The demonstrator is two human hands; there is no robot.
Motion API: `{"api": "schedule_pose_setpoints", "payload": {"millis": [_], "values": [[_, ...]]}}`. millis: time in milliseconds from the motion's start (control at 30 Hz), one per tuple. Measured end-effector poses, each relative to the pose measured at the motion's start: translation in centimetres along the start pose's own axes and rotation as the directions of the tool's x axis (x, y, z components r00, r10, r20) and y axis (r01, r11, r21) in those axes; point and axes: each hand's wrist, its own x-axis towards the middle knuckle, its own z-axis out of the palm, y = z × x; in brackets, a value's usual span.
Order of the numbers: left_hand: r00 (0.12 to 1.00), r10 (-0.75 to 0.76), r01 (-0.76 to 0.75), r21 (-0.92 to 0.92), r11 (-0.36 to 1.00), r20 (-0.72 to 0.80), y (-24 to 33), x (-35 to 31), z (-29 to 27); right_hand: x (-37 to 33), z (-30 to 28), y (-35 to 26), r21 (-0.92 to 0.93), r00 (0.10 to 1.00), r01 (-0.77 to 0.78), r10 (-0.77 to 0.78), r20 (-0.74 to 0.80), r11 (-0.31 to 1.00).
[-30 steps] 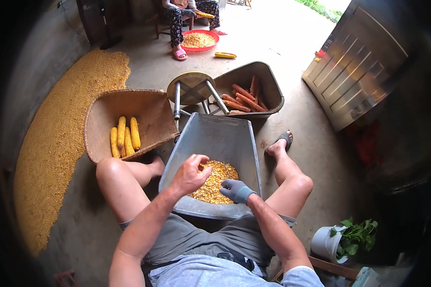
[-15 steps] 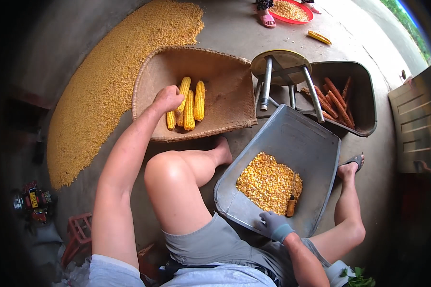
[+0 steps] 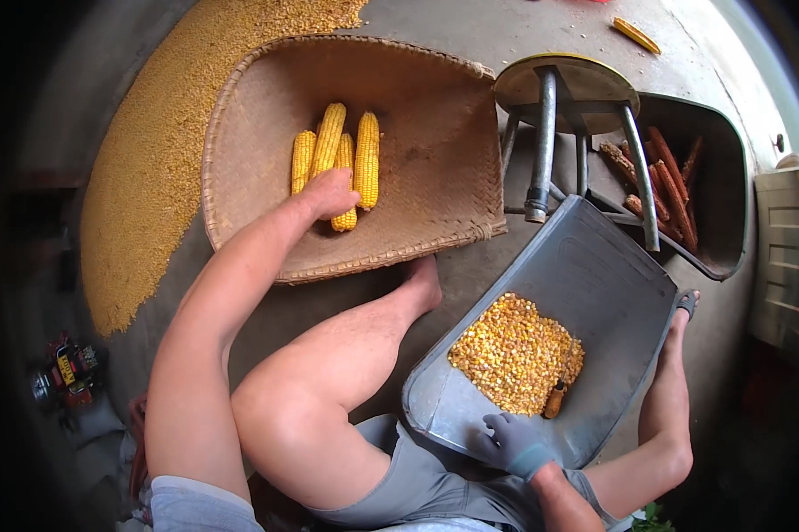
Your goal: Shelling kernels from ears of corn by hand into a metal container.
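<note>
Several ears of yellow corn [image 3: 368, 164] lie side by side in a large woven basket [image 3: 435, 195]. My bare left hand [image 3: 331, 192] reaches in from below, its fingers curled around the lower part of an ear in the middle; the fingertips are partly hidden. My right hand [image 3: 512, 443], in a grey glove, hovers at the near edge of a grey metal scoop-shaped bin [image 3: 594, 257], fingers apart and holding nothing. Loose corn kernels [image 3: 514, 355] fill the bin's near part. A tool with a wooden handle [image 3: 554, 401] is stuck in them, its other end buried.
A round metal-legged stool [image 3: 568, 84] stands behind the bin. Reddish bare cobs [image 3: 670, 182] lie in a dark bin [image 3: 736, 222] at the right. Spread kernels [image 3: 142, 195] cover the floor at the left. One ear [image 3: 637, 35] lies at the far right.
My left hand has shifted toward the lower ends of the ears in the basket. My right hand stays by the bin's near edge. The view has tilted downward and my left knee has swung left.
</note>
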Motion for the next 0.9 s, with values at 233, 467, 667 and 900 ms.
{"api": "schedule_pose_setpoints", "payload": {"millis": [233, 467, 667, 900], "values": [[0.961, -0.265, 0.272, 0.089, 0.958, -0.077, -5.2, 0.3, -3.0, 1.1, -0.8, -1.7, 0.117, 0.999, 0.03, -0.031, 0.007, 0.993], [0.946, -0.305, 0.296, 0.091, 0.951, 0.109, -8.6, -1.8, 1.2, 1.3, -0.5, -2.0, 0.007, 0.999, 0.041, -0.041, 0.0, 0.999], [0.789, -0.531, 0.596, -0.592, 0.542, 0.308, -8.1, -1.2, 1.3, 1.4, -0.6, -2.4, -0.014, 0.999, 0.002, -0.001, 0.036, 1.0], [0.811, -0.553, 0.542, -0.597, 0.591, 0.189, -7.9, -0.7, 2.9, 1.5, 0.7, -1.0, -0.005, 0.999, -0.006, 0.006, 0.047, 1.0]]}}
